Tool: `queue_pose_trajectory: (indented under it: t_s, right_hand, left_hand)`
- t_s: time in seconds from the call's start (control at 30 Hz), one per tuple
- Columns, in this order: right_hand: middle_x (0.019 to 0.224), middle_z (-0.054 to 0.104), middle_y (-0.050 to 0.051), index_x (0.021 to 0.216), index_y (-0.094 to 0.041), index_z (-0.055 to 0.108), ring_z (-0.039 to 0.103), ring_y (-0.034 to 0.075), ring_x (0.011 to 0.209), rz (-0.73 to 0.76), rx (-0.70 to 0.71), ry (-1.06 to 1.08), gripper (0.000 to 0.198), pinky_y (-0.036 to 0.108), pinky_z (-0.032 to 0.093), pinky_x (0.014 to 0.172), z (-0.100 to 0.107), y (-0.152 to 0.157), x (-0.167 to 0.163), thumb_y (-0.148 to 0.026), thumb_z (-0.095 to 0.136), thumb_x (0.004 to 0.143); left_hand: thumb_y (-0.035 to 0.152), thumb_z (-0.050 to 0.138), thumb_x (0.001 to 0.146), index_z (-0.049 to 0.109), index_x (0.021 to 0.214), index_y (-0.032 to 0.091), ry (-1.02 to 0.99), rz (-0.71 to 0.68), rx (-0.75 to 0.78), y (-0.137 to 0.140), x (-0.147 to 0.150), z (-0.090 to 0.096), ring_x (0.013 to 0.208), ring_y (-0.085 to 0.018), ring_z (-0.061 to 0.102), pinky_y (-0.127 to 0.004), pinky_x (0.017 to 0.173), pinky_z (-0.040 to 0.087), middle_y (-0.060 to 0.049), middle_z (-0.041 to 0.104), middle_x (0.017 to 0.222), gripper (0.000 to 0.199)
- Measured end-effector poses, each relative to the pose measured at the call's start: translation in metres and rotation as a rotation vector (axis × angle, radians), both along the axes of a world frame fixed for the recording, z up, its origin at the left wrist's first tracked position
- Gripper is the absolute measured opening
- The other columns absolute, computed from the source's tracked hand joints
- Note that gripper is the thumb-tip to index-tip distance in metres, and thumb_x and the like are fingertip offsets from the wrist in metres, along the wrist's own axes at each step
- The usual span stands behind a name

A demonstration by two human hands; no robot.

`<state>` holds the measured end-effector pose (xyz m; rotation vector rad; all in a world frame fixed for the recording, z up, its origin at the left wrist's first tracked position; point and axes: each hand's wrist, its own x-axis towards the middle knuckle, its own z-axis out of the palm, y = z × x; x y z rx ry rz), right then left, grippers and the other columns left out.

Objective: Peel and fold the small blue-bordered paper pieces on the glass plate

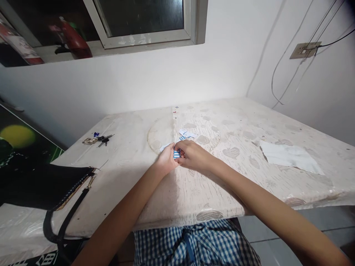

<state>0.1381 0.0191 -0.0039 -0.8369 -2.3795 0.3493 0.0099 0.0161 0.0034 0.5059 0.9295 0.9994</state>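
Note:
Above the middle of the table, my left hand [166, 160] and my right hand [194, 153] meet around a small blue-and-white striped piece [176, 153]. Both hands have their fingers closed about it, and its edges are partly hidden by them. It looks like printed paper or card, but it is too small to tell. Just beyond my hands lie white paper scraps [188, 133] with blue marks. Another white scrap [164, 147] shows behind my left fingers.
A patterned cover lies over the table [233, 184]. Keys [103, 139] lie at the left, near a black bag [47, 184] with a strap. On the right is a white cloth [290, 157]. A red bottle [74, 38] stands on the window sill, and cables hang from a wall socket [304, 50].

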Motion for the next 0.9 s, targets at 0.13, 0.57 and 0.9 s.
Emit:
queue_pose_trajectory:
  t_s: [0.13,0.57,0.9]
  right_hand:
    - [0.08,0.055,0.004,0.085,-0.016,0.052,0.046,0.015,0.077,0.014,0.031,0.001,0.015,0.03,0.034,0.072,0.0,0.001,-0.001,-0.019,0.058,0.072]
    - [0.102,0.058,0.01,0.116,-0.016,0.042,0.053,0.019,0.089,-0.025,-0.125,0.169,0.039,0.031,0.039,0.073,0.005,-0.005,0.001,-0.036,0.047,0.083]
    - [0.091,0.062,0.011,0.092,-0.013,0.061,0.054,0.02,0.087,-0.251,-0.008,-0.084,0.021,0.03,0.038,0.077,-0.01,0.016,0.002,-0.018,0.043,0.082]
  left_hand:
    - [0.021,0.034,0.087,0.041,0.065,0.016,-0.007,0.0,-0.004,0.0,0.0,0.001,0.04,-0.009,0.044,-0.019,0.037,0.031,0.001,0.043,0.051,0.025]
    - [0.024,0.038,0.089,0.042,0.065,0.015,-0.095,0.103,-0.059,0.007,-0.004,-0.008,0.035,-0.004,0.031,-0.016,0.036,0.027,0.005,0.033,0.048,0.026]
    - [0.024,0.027,0.09,0.043,0.069,0.015,-0.229,0.257,-0.037,0.009,-0.018,0.005,0.036,-0.007,0.026,-0.016,0.036,0.024,0.004,0.03,0.045,0.028]
